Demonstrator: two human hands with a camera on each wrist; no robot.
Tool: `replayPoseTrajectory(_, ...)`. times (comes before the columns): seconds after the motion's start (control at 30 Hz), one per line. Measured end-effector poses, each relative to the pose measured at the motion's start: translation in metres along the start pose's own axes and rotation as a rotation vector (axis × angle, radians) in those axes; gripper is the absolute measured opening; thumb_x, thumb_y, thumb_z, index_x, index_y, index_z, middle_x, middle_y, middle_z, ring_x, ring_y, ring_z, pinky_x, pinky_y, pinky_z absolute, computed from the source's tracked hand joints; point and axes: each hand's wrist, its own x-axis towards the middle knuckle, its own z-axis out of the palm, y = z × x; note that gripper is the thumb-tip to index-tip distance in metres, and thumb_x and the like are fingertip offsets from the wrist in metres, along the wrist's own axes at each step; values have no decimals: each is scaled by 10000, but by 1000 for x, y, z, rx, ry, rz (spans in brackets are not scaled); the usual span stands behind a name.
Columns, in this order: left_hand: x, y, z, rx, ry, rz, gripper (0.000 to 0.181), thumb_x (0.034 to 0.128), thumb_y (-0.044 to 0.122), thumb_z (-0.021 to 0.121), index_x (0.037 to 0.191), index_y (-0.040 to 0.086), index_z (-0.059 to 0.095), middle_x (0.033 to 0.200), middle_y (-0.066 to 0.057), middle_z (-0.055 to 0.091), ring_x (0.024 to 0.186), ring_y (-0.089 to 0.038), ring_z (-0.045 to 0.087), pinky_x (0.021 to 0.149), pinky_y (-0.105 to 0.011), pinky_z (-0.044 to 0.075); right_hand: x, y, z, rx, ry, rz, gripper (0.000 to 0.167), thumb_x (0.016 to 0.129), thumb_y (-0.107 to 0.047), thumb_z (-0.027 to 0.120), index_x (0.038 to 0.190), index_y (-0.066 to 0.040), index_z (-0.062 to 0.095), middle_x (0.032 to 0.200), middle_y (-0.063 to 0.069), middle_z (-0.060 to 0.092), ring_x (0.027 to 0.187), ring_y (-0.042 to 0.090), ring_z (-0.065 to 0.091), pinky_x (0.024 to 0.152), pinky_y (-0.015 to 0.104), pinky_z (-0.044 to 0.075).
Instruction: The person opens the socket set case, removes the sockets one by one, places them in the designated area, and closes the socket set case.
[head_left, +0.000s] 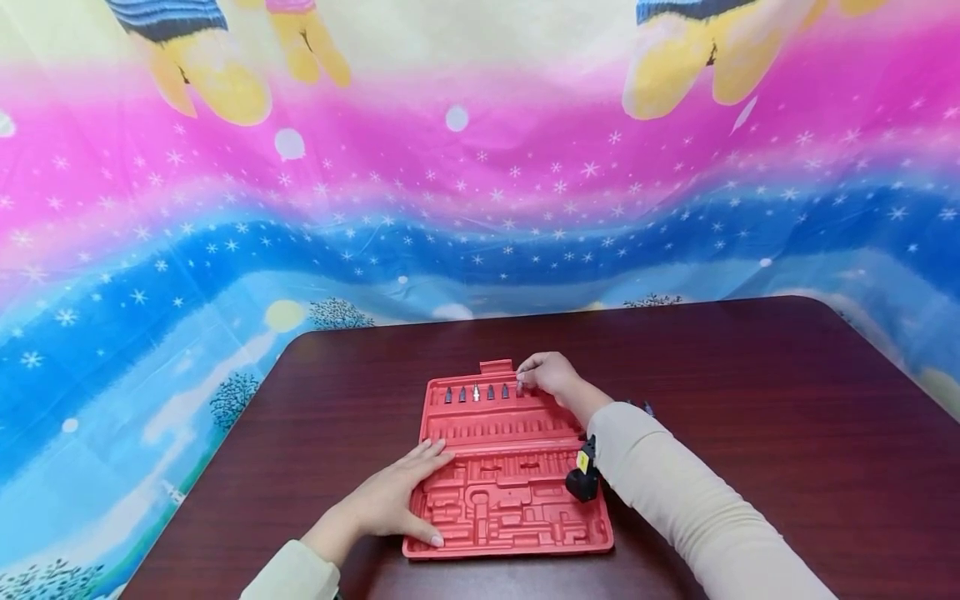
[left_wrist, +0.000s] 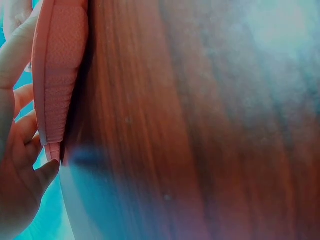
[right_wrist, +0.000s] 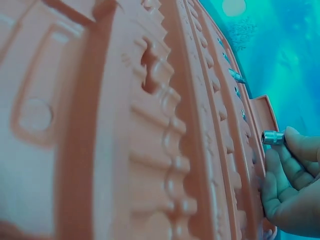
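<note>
A red plastic tool case [head_left: 517, 546] lies unfolded on the table, with moulded slots in both halves. Several small pointed bits [head_left: 476, 393] stand in a row along its far half. My left hand [head_left: 393, 492] rests on the case's left edge, fingers spread and fairly straight; the left wrist view shows it beside the case's side wall [left_wrist: 62, 65]. At the far edge, my right hand [head_left: 551, 375] pinches a small shiny metal socket [right_wrist: 273, 137] between thumb and fingers, just above the slots, to the right of the bits.
The dark brown table [head_left: 750, 400] extends on all sides of the case. Small dark pieces [head_left: 648, 408] lie behind the right forearm, mostly hidden. A black wrist camera [head_left: 582, 482] overhangs the case's right side. A patterned curtain [head_left: 480, 183] hangs behind the table.
</note>
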Motion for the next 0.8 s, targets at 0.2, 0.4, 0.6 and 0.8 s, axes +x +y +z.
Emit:
replayPoseTrajectory(0.2, 0, -1, 0, -9, 2, 2, 1002, 532, 645, 646, 1350, 178, 306, 1413, -17, 201, 1290, -213, 105, 951, -449, 254, -6, 0, -8, 8, -41, -13, 177, 838, -44, 538, 989, 31, 593, 816, 95, 611, 764, 205, 576, 695, 332, 462)
replayPoseTrajectory(0.4, 0, 0, 1, -7, 0, 3, 1004, 531, 646, 647, 1351, 178, 305, 1414, -19, 199, 1290, -215, 103, 954, -448, 249, -17, -2, -19, 79, -73, -36, 196, 838, -39, 534, 1002, 67, 557, 805, 99, 606, 795, 243, 589, 753, 374, 457)
replayPoseTrajectory(0.6, 0, 1, 0, -9, -2, -2, 1003, 532, 637, 653, 1348, 165, 311, 1412, -31, 204, 1290, -214, 103, 959, -444, 243, -28, -4, -32, 115, -96, -34, 220, 837, -44, 540, 1019, 78, 530, 766, 69, 607, 840, 268, 590, 781, 388, 444)
replayPoseTrajectory(0.8, 0, 2, 0, -10, -5, -7, 997, 535, 630, 657, 1349, 170, 309, 1412, -31, 204, 1290, -219, 102, 956, -452, 244, -38, -7, -43, 136, -97, -28, 250, 842, -67, 539, 1044, 80, 518, 784, 86, 622, 839, 262, 598, 773, 384, 449)
